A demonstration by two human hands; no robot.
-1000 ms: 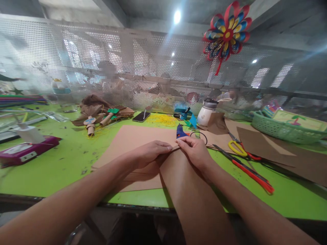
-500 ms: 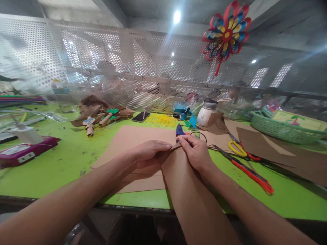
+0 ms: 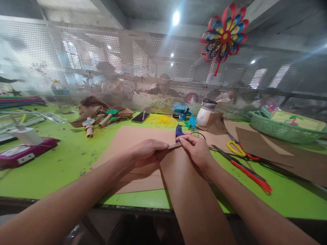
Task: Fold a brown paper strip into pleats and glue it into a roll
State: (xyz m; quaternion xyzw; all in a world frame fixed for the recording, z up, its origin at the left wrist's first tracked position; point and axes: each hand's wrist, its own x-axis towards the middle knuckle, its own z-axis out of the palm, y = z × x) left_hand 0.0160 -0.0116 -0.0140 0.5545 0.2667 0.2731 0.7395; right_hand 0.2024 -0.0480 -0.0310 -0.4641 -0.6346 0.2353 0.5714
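A long strip of brown paper [image 3: 191,190] runs from between my hands down over the table's near edge. My left hand [image 3: 148,153] grips its top left corner, thumb on top and the other fingers beneath. At the top right of the same edge, my right hand [image 3: 195,148] pinches the paper between thumb and fingertips. Under my hands lies a larger brown sheet [image 3: 130,136] on the green table [image 3: 68,160]. Just beyond my right fingertips is a blue glue gun [image 3: 179,131], partly hidden by them.
Scissors with yellow handles [image 3: 236,149] and a red-handled tool [image 3: 251,175] lie right, by brown sheets and a green basket [image 3: 288,127]. A purple power strip [image 3: 30,153] is left. Behind are paper figures [image 3: 89,124], a phone [image 3: 140,117] and a white jug [image 3: 205,112].
My left hand has shifted slightly left along the paper's top edge, showing a little more of it between my hands. Both hands keep their hold.
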